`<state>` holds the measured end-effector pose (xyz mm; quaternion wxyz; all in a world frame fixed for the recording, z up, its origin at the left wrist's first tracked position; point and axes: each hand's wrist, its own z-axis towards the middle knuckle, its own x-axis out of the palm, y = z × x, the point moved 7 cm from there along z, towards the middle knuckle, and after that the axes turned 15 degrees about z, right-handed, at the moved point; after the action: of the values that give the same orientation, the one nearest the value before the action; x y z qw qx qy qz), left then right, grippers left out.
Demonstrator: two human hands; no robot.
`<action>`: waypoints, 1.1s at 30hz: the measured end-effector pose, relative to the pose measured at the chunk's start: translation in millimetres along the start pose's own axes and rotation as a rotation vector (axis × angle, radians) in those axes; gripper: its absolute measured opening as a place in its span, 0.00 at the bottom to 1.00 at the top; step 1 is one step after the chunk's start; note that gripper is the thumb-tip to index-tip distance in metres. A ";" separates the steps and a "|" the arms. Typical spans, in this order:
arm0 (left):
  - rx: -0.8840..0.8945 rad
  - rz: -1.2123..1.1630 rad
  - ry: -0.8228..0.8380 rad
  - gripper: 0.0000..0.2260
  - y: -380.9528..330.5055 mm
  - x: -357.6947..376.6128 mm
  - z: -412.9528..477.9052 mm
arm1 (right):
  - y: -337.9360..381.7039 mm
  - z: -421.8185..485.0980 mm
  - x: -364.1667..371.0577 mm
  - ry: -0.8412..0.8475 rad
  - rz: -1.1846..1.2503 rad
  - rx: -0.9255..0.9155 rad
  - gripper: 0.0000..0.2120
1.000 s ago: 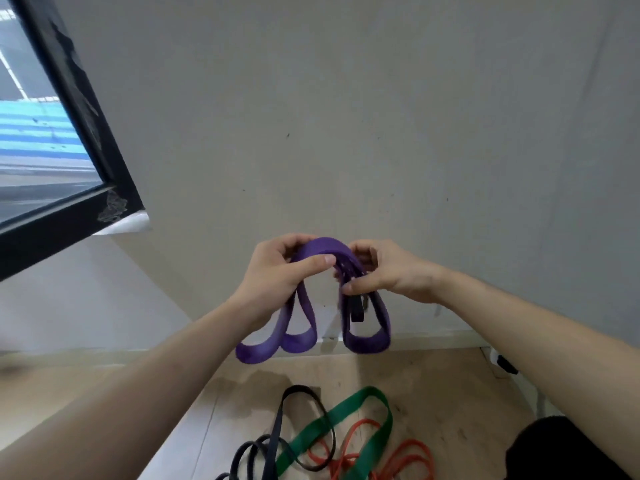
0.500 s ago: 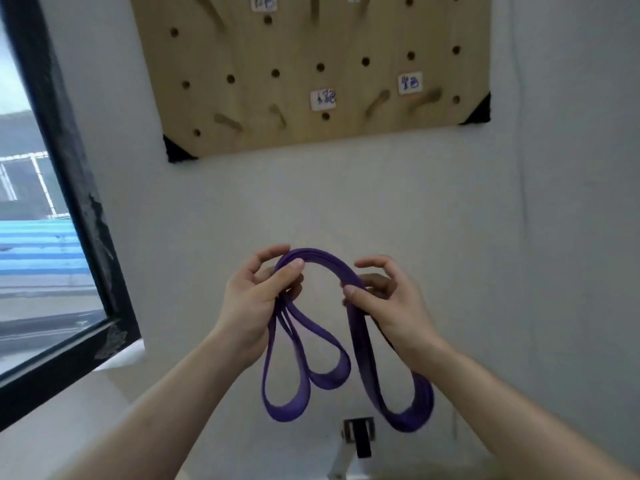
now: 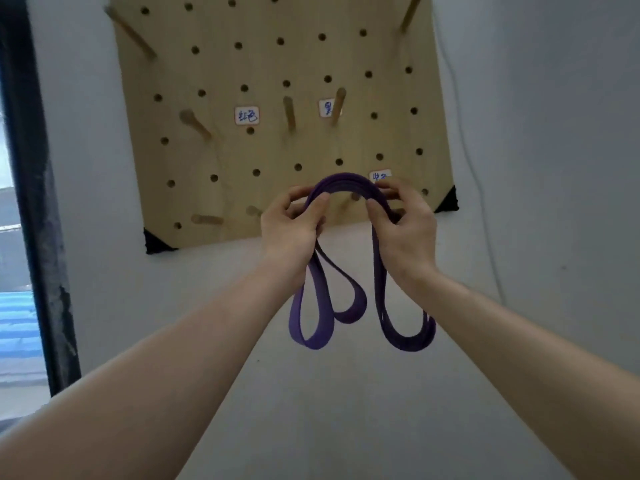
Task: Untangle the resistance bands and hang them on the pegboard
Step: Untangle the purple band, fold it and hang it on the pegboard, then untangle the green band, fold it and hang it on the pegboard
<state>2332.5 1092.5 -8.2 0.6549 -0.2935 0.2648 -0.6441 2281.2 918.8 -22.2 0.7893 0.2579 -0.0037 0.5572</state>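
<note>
Fingers (image 3: 323,199) of left hand (image 3: 291,232) and right hand (image 3: 407,237) pinch purple band (image 3: 346,180) arching between.

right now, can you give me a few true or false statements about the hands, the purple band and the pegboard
1. The left hand and the right hand both grip the purple band. True.
2. The purple band already hangs on a peg of the pegboard. False: only the hands hold it, raised in front of the board's lower part.
3. The band's loops dangle below the hands. True.
4. The pegboard bears no labels. False: white handwritten labels are stuck on it.
5. A dark window frame stands to the left of the pegboard. True.
</note>
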 end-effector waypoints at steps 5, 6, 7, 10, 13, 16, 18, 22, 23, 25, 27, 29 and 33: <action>0.066 0.108 -0.005 0.05 0.4 20.8 36.0 | -13.2 32.3 4.6 0.039 -0.176 -0.035 0.12; 0.087 0.121 -0.005 0.05 3.7 22.4 41.0 | -16.7 35.0 7.6 0.069 -0.219 -0.044 0.13; 0.096 0.126 -0.007 0.05 8.5 23.4 45.5 | -21.0 36.0 11.3 0.103 -0.266 -0.057 0.13; 0.052 0.136 -0.003 0.09 28.7 24.9 57.1 | -35.0 31.1 23.8 0.176 -0.361 -0.102 0.16; 0.132 0.263 0.006 0.10 37.4 25.7 60.7 | -42.7 21.2 26.5 0.169 -0.329 -0.151 0.18; 0.564 0.621 -0.065 0.13 20.2 22.4 44.7 | -46.8 10.4 19.9 0.191 -0.282 -0.212 0.21; 0.873 0.806 -0.065 0.18 12.7 27.3 28.4 | -51.0 4.9 14.6 0.182 -0.338 -0.269 0.23; 0.914 0.908 0.018 0.28 19.6 32.2 29.1 | -53.0 2.0 12.0 0.132 -0.444 -0.260 0.26; 0.915 0.907 0.020 0.28 20.3 32.1 29.7 | -52.6 2.2 12.7 0.138 -0.412 -0.242 0.27; 0.936 0.904 0.011 0.28 19.8 31.5 29.1 | -52.0 1.9 13.9 0.152 -0.332 -0.212 0.29; 0.902 0.894 0.034 0.28 21.1 33.0 33.0 | -55.9 2.5 16.3 0.166 -0.303 -0.174 0.30; 0.805 0.885 0.096 0.29 26.0 36.6 43.8 | -67.0 6.0 20.0 0.183 -0.287 -0.101 0.32; 0.642 0.895 0.176 0.29 31.2 42.8 67.2 | -93.5 18.5 23.9 0.223 -0.214 0.085 0.33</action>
<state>2404.0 1052.6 16.7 0.8965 0.1167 0.2080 -0.3734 2377.9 909.1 -36.9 0.8279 0.2267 0.1350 0.4949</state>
